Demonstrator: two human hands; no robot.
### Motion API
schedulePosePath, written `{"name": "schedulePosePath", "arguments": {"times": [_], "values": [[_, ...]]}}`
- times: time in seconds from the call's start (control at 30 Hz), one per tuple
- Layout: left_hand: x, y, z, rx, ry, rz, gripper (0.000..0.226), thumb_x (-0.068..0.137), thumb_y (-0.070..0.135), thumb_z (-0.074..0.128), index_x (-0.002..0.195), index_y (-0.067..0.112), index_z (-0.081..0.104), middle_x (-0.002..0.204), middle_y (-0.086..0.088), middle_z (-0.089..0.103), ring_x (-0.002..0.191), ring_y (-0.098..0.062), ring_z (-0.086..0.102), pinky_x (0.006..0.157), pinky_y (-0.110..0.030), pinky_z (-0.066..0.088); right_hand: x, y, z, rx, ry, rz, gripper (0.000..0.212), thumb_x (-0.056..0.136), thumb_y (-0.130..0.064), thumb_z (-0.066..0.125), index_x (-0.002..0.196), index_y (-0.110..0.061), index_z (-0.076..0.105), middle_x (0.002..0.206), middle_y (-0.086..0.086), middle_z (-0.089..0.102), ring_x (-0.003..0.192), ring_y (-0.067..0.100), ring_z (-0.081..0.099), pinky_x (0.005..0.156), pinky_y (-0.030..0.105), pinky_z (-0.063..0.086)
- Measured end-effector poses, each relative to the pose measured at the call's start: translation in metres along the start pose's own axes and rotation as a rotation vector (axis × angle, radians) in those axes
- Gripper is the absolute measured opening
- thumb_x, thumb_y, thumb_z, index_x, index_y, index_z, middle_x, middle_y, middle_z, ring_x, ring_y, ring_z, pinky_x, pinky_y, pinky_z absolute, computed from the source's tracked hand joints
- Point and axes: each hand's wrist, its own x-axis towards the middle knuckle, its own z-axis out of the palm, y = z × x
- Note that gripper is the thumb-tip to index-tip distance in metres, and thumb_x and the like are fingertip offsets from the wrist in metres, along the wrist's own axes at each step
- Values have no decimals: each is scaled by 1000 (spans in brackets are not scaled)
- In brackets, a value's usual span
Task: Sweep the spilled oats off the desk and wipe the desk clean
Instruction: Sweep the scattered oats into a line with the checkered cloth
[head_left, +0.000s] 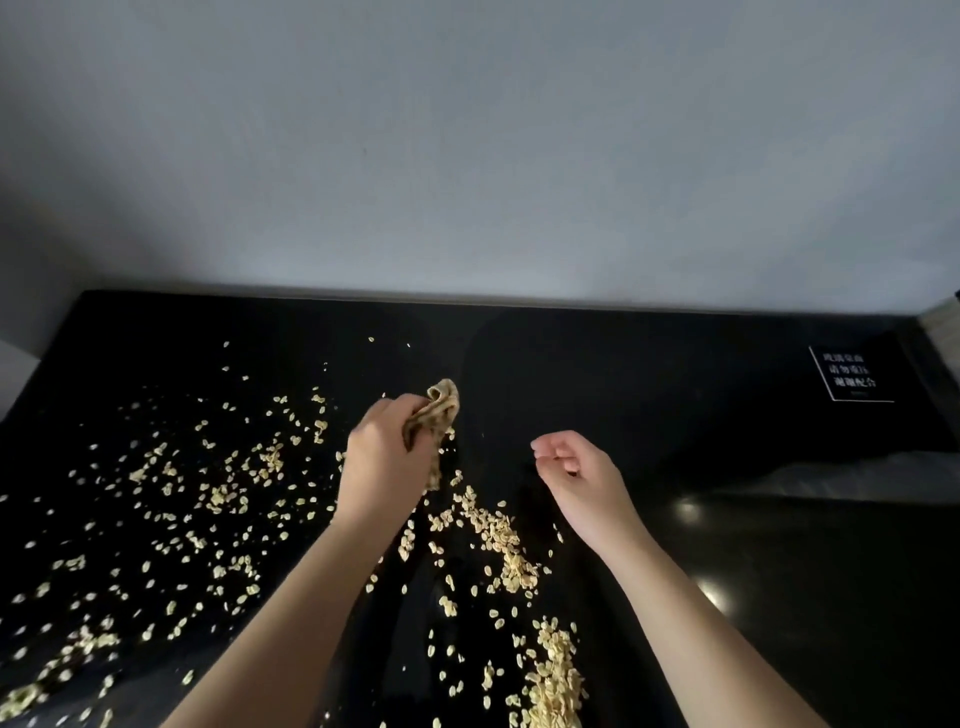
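A: Okay, quick pass, left side first?

B: Loose oats (218, 493) scattered all over the left half of the black glossy desk (675, 415), mostly single flakes with a few small clumps. They run from mid-desk down to the near edge.

A: Next, the left hand?

B: The left hand (384, 457) is near the middle of the desk and clenched round a bunched tan patterned cloth (439, 415). The cloth sticks out above the fist and a bit hangs down on the thumb side. Can't tell if the cloth touches the surface.

A: Between the arms?

B: More oats, packed thicker here. One ridge runs diagonally from just below the cloth toward the near edge, and a second heap sits at the bottom by the right forearm.

A: Right hand?

B: The right hand (576, 473) is to the right of the cloth and apart from it, with the palm turned inward. Fingers loosely curled, nothing visible in it, so relaxed and not grasping.

A: Far right?

B: Bare desk with some light reflections, no flakes there. A small black sign (852, 374) with white characters lies flat near the back right corner. A plain grey wall (467, 156) runs behind the desk
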Motion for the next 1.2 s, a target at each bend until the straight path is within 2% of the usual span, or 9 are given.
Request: {"name": "schedulePosePath", "arguments": {"times": [0.1, 0.17, 0.27, 0.37, 0.53, 0.77, 0.9, 1.1, 1.2], "values": [[36, -3, 1, 66, 88, 130, 18, 90, 8, 61, 106, 11, 68, 93, 3, 54, 69, -6, 53, 58, -14, 42, 45, 14, -9, -358, 169, -191, 30, 92, -17, 58, 121, -23, 61, 126, -7, 58, 118, 8, 53, 105, 37, 44], [62, -3, 5, 115, 110, 186, 24, 90, 6, 60, 112, 11, 68, 96, 2, 53, 73, -9, 53, 62, -22, 48, 81, 19, -16, -545, 201, -248, 40, 94, -20, 56, 134, -21, 54, 144, -3, 48, 138, 16, 39, 117, 47, 28], [98, -4, 20, 206, 111, 230, 32, 89, 6, 58, 117, 16, 67, 98, 2, 53, 84, -13, 53, 68, -32, 53, 123, 25, -18, -767, 172, -241, 47, 99, -30, 44, 146, -26, 39, 158, -2, 28, 149, 22, 15, 120, 52, 10], [130, 0, 42, 284, 72, 290, 33, 88, 8, 57, 117, 21, 68, 96, 0, 53, 92, -16, 51, 63, -38, 52, 139, 32, -13, -921, 231, -272, 51, 99, -40, 23, 148, -30, 33, 159, -3, 26, 149, 25, 16, 118, 57, 14], [162, 18, 90, 467, -40, 446, 35, 86, 7, 59, 117, 22, 66, 102, -5, 53, 95, -24, 54, 53, -32, 41, 142, 38, -11, -978, 257, -280, 54, 97, -42, 20, 148, -30, 35, 158, -3, 29, 148, 25, 20, 116, 58, 21], [164, 8, 92, 781, -77, 286, 50, 90, 7, 52, 136, 23, 43, 120, -3, 42, 105, -22, 44, 58, -29, 36, 142, 39, -12, -967, 271, -294, 53, 97, -41, 22, 147, -30, 37, 157, -3, 31, 147, 25, 21, 116, 58, 21], [146, -21, 63, 704, 14, 128, 45, 88, 5, 56, 131, 21, 51, 111, -4, 47, 93, -22, 47, 56, -30, 38, 143, 39, -12, -987, 274, -295, 55, 97, -43, 19, 147, -29, 36, 157, -2, 30, 147, 25, 21, 116, 58, 20], [79, -58, 30, 412, -157, 427, 43, 75, -3, 70, 112, 19, 69, 90, 4, 54, 74, -14, 55, 49, -31, 55, 142, 37, -11, -987, 262, -277, 50, 100, -37, 29, 149, -27, 35, 158, 1, 27, 148, 28, 16, 116, 61, 16], [75, -64, 13, 281, -117, 371, 44, 80, -4, 65, 116, 21, 69, 93, 5, 53, 69, -10, 55, 55, -27, 55, 147, 23, -1, -927, 256, -299, 53, 98, -35, 36, 150, -26, 31, 161, 1, 19, 149, 26, 7, 117, 57, 4]]}}
